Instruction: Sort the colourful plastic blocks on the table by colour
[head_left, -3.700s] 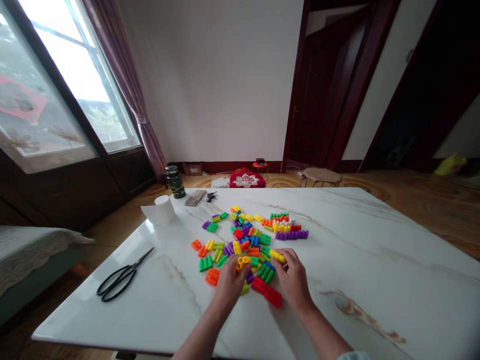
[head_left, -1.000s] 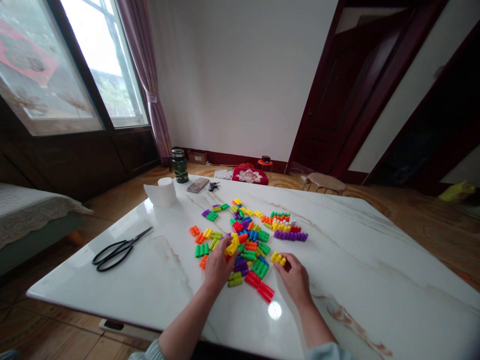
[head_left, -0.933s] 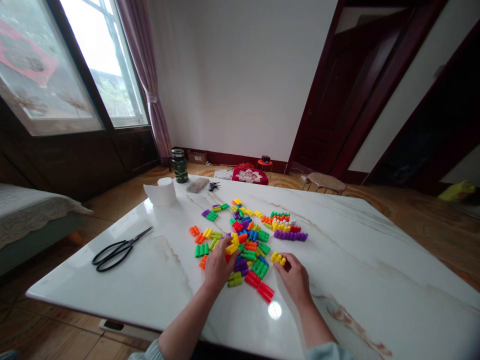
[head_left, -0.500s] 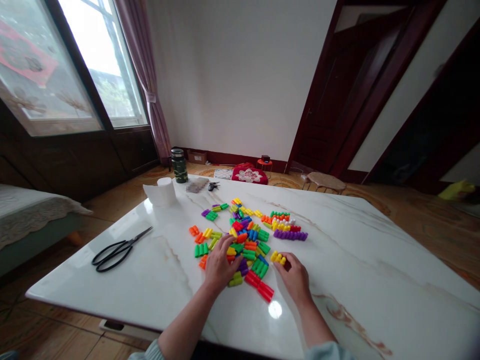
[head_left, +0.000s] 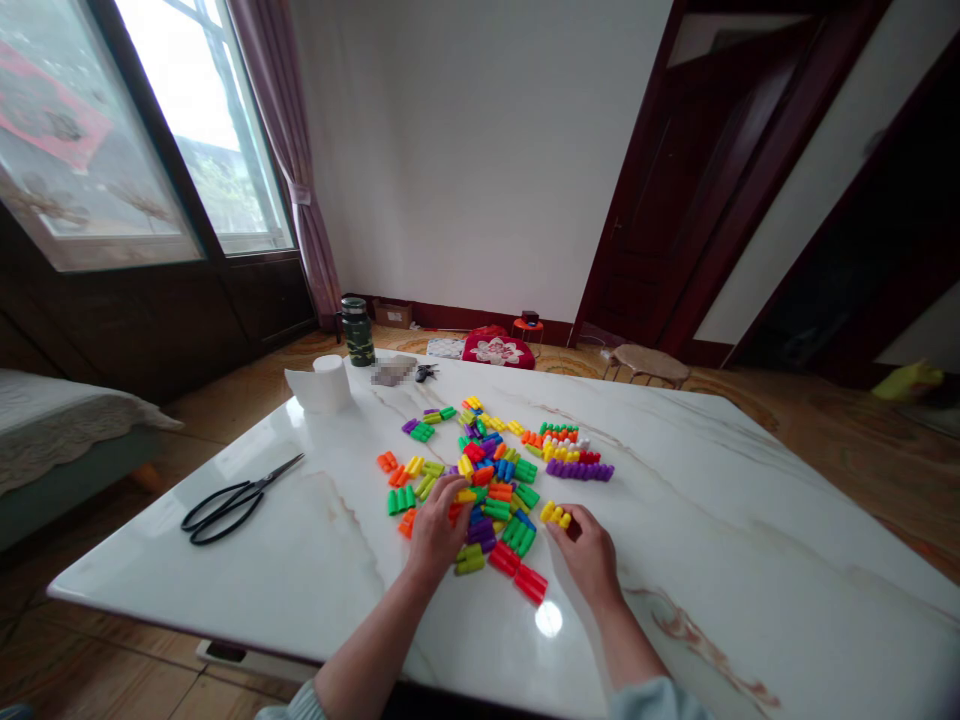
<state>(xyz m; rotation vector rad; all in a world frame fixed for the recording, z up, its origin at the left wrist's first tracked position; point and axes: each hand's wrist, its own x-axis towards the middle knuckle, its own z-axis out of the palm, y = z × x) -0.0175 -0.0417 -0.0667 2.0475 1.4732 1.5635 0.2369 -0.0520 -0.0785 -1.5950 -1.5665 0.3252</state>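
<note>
Many-coloured plastic toy blocks, each like a row of joined tubes, lie in a loose pile point(head_left: 496, 508) on the white marbled table point(head_left: 300, 620). My left hand point(head_left: 436, 528) is at the pile's near left side, its fingers closed on a yellow block point(head_left: 466, 496). To the right of the pile, my right hand point(head_left: 589, 552) pinches a yellow block point(head_left: 556, 515) between thumb and fingers. A pair of red blocks point(head_left: 517, 572) lies between the two hands. Beyond my right hand sit joined rows of blocks, among them a long purple row point(head_left: 580, 470).
Black-handled scissors point(head_left: 238, 500) lie at the left. Toward the far left edge stand a white paper roll point(head_left: 330, 384) and a camouflage bottle point(head_left: 358, 332), with small dark clippers point(head_left: 426, 373) nearby. A round stool point(head_left: 649, 362) stands beyond the table.
My left hand's fingers have drawn together around a yellow block in the pile. My right hand stays almost in place with its yellow block.
</note>
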